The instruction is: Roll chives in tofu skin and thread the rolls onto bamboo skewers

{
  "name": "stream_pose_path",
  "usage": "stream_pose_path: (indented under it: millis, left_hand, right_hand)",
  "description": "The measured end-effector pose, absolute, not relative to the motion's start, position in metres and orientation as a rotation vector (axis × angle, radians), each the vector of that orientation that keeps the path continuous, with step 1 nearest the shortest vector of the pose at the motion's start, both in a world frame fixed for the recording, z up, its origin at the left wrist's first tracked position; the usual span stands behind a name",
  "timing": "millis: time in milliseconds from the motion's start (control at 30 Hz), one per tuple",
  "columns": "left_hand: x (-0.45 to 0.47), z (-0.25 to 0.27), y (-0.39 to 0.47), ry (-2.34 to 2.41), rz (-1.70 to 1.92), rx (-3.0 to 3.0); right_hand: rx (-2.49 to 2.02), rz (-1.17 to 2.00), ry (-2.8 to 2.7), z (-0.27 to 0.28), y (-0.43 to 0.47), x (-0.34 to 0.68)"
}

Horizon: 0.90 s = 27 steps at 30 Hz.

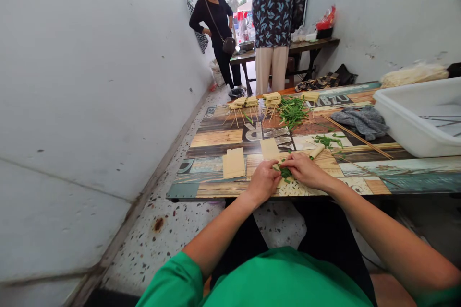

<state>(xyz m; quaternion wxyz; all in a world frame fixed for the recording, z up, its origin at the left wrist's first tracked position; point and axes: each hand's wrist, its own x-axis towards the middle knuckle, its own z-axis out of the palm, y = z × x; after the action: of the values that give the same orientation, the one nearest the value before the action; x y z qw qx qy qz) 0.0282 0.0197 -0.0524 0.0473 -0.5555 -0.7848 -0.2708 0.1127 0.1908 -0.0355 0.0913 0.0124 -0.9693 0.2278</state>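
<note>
My left hand (264,180) and my right hand (303,169) meet near the table's front edge, fingers closed on a small bunch of cut green chives (285,173). A pale yellow tofu sheet (269,148) lies just beyond my left fingers; whether it reaches under the chives is hidden. To the left rest more flat tofu sheets (233,163). Beside my right hand is a rolled tofu sheet (317,151), with a little heap of loose chives (327,141) behind it. Farther back sit several skewered tofu rolls (272,99) around a bigger chive pile (294,112).
Long wooden sticks (360,139) lie right of centre, by a crumpled grey cloth (363,122). A white plastic tub (410,127) stands at the right, a bagged pale item (414,75) behind it. Two people stand near a back table (313,47). A wall (90,81) runs along the left.
</note>
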Motion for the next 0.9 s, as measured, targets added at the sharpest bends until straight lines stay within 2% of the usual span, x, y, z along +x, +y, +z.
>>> stream_pose_path:
  millis: [167, 267, 400, 600, 733, 900]
  left_hand:
    - [0.026, -0.049, 0.020, -2.403, -0.795, -1.715]
    - [0.027, -0.043, 0.019, -2.395, -0.759, -1.809]
    - [0.031, -0.038, 0.018, -2.383, -0.664, -1.811]
    - [0.036, -0.044, 0.019, -2.259, -0.468, -1.812]
    - [0.033, -0.047, 0.019, -2.255, -0.435, -1.841]
    - [0.030, -0.040, 0.021, -2.248, -0.539, -1.842]
  right_hand:
    - [0.039, 0.622, -2.888, -0.032, 0.188, 0.113]
    - [0.134, 0.709, -2.875, -0.032, 0.191, 0.114]
    - [0.043, 0.865, -2.750, -0.034, 0.204, 0.120]
    - [-0.051, 0.908, -2.773, -0.033, 0.212, 0.128]
    - [-0.157, 0.695, -2.887, -0.026, 0.204, 0.102]
    - [-0.015, 0.397, -3.131, -0.017, 0.197, 0.071]
